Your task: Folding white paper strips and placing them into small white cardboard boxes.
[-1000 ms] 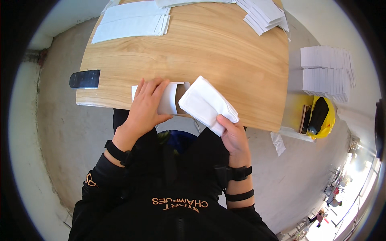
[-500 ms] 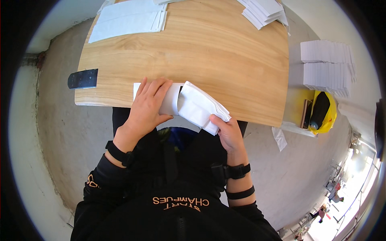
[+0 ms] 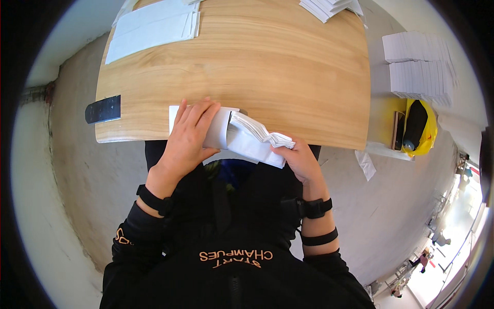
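At the table's front edge, my left hand (image 3: 188, 129) is closed round a white card sleeve (image 3: 218, 129), its fingers over the top and the thumb at the near side. A bundle of folded white sheets (image 3: 249, 140) sits partly inside the sleeve's right-hand opening. My right hand (image 3: 302, 160) pinches the bundle's outer right end, thumb on top. The sheets' upper layers buckle into a wave beside that thumb. How deep the bundle reaches inside the sleeve is hidden.
On the wooden table (image 3: 247, 67) lie flat white sheets (image 3: 154, 28) far left, white folded pieces (image 3: 327, 7) far right, and a dark strip (image 3: 104, 109) at the left edge. Rightward stand white stacks (image 3: 419, 67) and a yellow bag (image 3: 427, 136) holding a black object.
The bundle's right end has gone from smooth to buckled as my right hand shifted slightly right and its grip changed. My left hand stays on the sleeve. The view has shifted a little.
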`<state>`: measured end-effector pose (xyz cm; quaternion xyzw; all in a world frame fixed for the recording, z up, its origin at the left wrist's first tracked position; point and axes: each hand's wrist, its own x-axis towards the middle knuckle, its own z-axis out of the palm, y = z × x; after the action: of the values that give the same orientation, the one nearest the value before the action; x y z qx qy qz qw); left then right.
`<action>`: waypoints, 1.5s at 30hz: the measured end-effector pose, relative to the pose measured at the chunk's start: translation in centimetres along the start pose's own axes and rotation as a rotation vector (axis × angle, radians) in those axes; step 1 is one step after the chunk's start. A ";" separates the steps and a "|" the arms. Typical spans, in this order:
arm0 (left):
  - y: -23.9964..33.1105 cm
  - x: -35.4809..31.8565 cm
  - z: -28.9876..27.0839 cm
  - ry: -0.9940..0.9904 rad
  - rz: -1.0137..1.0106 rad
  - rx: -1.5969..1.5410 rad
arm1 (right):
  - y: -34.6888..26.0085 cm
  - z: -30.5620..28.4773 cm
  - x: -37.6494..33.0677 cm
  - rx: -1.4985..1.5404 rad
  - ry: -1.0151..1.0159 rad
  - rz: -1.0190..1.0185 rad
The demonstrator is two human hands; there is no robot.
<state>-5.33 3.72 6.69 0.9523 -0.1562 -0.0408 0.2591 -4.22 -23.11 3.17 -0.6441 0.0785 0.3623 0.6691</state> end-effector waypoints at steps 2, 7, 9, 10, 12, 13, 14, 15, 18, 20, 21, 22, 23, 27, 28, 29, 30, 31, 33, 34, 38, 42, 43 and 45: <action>0.0 0.0 0.2 0.001 0.007 0.003 | -0.1 -0.3 0.3 -0.037 -0.015 0.006; 0.0 -0.1 0.2 0.001 0.015 0.019 | -1.4 -0.2 0.7 -0.155 -0.036 0.053; 0.0 0.0 0.2 -0.008 0.020 0.014 | -1.9 -0.3 0.6 -0.193 -0.036 0.075; 0.1 0.1 0.2 -0.013 0.024 0.017 | -1.9 -0.5 0.6 -0.187 -0.033 0.074; 0.4 0.4 0.1 -0.014 0.040 0.019 | -1.9 -0.9 0.8 -0.209 -0.030 0.101; 0.2 0.2 0.2 -0.013 0.039 0.013 | -1.7 -0.8 1.2 -0.212 -0.029 0.106; -0.1 0.1 0.3 -0.014 0.035 0.009 | -1.3 -0.8 1.6 -0.238 -0.017 0.110; -0.3 0.0 0.4 -0.015 0.032 0.004 | -1.1 -0.8 2.0 -0.265 -0.005 0.113; -0.5 0.1 0.5 -0.079 0.031 0.020 | -1.8 -0.5 2.1 -0.181 -0.013 0.080; -0.4 0.4 0.5 -0.089 0.030 0.026 | -1.5 -0.6 2.2 -0.175 0.011 0.054; -0.4 0.5 0.5 -0.097 0.026 0.031 | -1.3 -0.6 2.3 -0.171 0.032 0.028; -0.3 0.6 0.5 -0.099 0.026 0.031 | -1.3 -0.5 2.4 -0.169 0.033 0.029; -0.1 0.7 0.5 -0.091 0.014 0.034 | -1.4 -0.5 2.4 -0.189 0.036 0.016; 0.6 1.2 -0.2 -0.113 0.071 0.095 | -1.2 -0.3 2.7 -0.240 0.072 -0.033; 0.7 1.3 -0.3 -0.113 0.072 0.096 | -1.1 -0.4 2.9 -0.239 0.072 -0.033; 0.7 1.5 -0.4 -0.139 0.107 0.109 | -0.9 -0.5 3.1 -0.258 0.069 -0.024; 0.7 1.6 -0.5 -0.165 0.143 0.123 | -0.8 -0.6 3.2 -0.278 0.065 -0.014; 0.8 1.8 -0.5 -0.165 0.143 0.123 | -1.0 -0.7 3.3 -0.277 0.065 -0.014; 0.9 2.2 -0.5 -0.175 0.191 0.133 | -1.7 -0.9 3.3 -0.356 0.016 0.092; 0.9 2.3 -0.5 -0.176 0.190 0.133 | -2.1 -0.8 3.3 -0.355 0.015 0.092; 1.0 2.9 -0.3 -0.232 0.154 0.155 | -2.5 -0.5 3.1 -0.384 0.039 0.092; 1.2 3.7 -0.3 -0.279 0.169 0.224 | -1.6 -0.6 3.5 -0.379 0.034 0.054; 1.3 4.0 -0.3 -0.279 0.170 0.224 | -1.4 -0.7 3.6 -0.379 0.035 0.054; 1.4 4.2 -0.5 -0.350 0.132 0.229 | -1.2 -0.8 3.7 -0.337 0.038 0.036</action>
<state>-1.64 1.42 7.83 0.9416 -0.2644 -0.1702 0.1203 -0.57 -22.31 1.90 -0.7524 0.0409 0.3700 0.5434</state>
